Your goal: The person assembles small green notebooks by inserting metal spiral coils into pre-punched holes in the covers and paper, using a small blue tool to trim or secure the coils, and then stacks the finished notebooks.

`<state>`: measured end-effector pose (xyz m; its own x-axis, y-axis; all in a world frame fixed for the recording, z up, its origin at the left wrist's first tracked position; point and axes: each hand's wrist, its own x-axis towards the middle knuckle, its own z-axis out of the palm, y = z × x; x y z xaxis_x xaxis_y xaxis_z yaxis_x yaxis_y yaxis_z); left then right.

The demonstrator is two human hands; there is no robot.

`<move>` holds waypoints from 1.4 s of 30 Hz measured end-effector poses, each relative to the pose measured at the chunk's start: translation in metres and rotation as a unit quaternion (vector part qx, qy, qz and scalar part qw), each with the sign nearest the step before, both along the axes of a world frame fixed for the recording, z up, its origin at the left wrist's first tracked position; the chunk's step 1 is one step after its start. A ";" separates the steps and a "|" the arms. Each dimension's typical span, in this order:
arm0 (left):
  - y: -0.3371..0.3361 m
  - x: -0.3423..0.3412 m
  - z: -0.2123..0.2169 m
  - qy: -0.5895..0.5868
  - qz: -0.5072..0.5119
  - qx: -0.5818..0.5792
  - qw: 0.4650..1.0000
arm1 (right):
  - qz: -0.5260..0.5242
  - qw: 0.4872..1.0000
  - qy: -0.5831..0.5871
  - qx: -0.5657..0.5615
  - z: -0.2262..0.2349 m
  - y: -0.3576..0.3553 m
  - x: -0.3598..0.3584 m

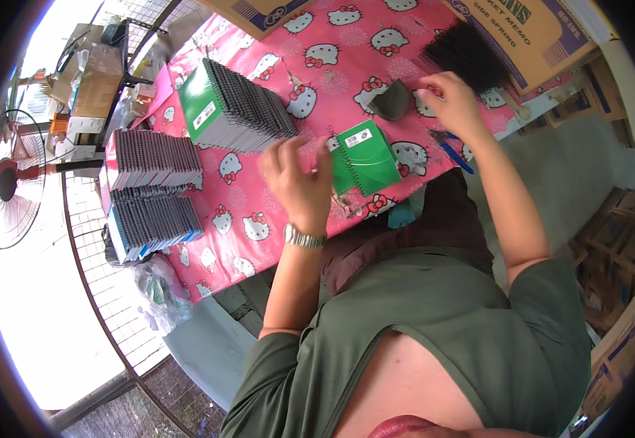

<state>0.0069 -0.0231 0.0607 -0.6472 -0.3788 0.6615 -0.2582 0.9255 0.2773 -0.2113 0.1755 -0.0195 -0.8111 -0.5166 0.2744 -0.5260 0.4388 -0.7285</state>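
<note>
A green notebook point(372, 162) with a white label lies on the pink table, a dark wire coil point(348, 169) along its left edge. Just left of that coil is my left hand point(295, 179), wearing a metal watch; its fingers are curved and apart, with nothing visible in them. My right hand point(452, 106) hovers beyond the notebook, to its right, thumb and forefinger apart with the tablecloth showing between them. Beside it sits a dark grey cup-like piece point(390, 101). Blue-handled pliers point(452, 152) rest below the hand, near the table's edge.
A stack of green spiral notebooks point(233, 109) stands at the far left, with maroon point(153, 159) and blue point(157, 223) stacks nearer. Black wire coils point(467, 55) lie in a heap before a cardboard box point(525, 36). A fan point(18, 179) stands left of the table.
</note>
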 end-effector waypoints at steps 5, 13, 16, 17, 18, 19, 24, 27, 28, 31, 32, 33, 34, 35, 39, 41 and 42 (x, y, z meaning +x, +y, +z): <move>-0.052 0.011 0.038 0.014 0.218 0.002 0.976 | -0.055 0.998 0.000 -0.023 0.020 0.022 -0.008; -0.083 -0.004 0.039 -0.070 0.210 0.029 0.975 | -0.007 0.999 -0.046 -0.026 0.016 0.010 0.007; -0.089 -0.003 0.038 -0.061 0.173 0.071 0.980 | -0.020 0.997 -0.061 -0.050 0.015 0.013 0.003; -0.092 -0.002 0.037 -0.052 0.165 0.075 0.982 | -0.023 0.997 -0.062 -0.050 0.016 0.014 0.000; -0.092 -0.002 0.037 -0.044 0.153 0.111 0.981 | -0.028 0.996 -0.062 -0.050 0.016 0.016 -0.004; -0.091 -0.001 0.038 -0.036 0.141 0.147 0.978 | -0.027 0.997 -0.048 -0.044 0.014 0.019 -0.006; -0.046 0.001 0.017 -0.009 0.096 0.186 0.978 | -0.052 0.998 -0.027 -0.022 0.005 0.029 -0.009; -0.006 -0.003 -0.036 -0.221 0.085 0.191 0.953 | -0.078 0.995 0.032 0.051 -0.004 0.024 -0.021; -0.004 -0.003 -0.061 -0.255 0.075 0.148 0.953 | -0.084 0.992 0.055 0.080 -0.007 0.018 -0.025; -0.006 -0.007 -0.089 -0.242 0.057 0.249 0.936 | -0.080 0.970 0.125 0.194 -0.017 0.007 -0.033; -0.012 -0.003 -0.095 -0.219 0.048 0.301 0.927 | -0.074 0.961 0.141 0.224 -0.018 0.002 -0.034; -0.019 0.005 -0.103 -0.109 0.014 0.191 0.975 | -0.063 0.954 0.167 0.242 -0.024 -0.002 -0.034; -0.015 0.006 -0.095 -0.052 -0.015 0.322 0.945 | -0.068 0.948 0.181 0.253 -0.033 0.005 -0.036; -0.012 0.015 -0.083 0.005 -0.041 0.446 0.894 | -0.071 0.942 0.197 0.263 -0.041 0.011 -0.039; -0.032 0.081 -0.050 0.076 -0.014 0.614 0.786 | -0.060 0.938 0.205 0.272 -0.048 0.020 -0.046; -0.069 0.127 -0.072 0.067 0.029 0.631 0.772 | -0.053 0.940 0.200 0.273 -0.050 0.015 -0.052; -0.084 0.145 -0.084 0.063 0.055 0.631 0.772 | -0.049 0.939 0.200 0.274 -0.050 0.012 -0.055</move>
<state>0.1522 -0.1073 -0.0228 -0.5259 -0.8209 -0.2227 -0.2126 -0.1267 0.9689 -0.2660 0.1876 -0.0696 -0.7510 -0.5973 0.2813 -0.6468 0.7511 -0.1320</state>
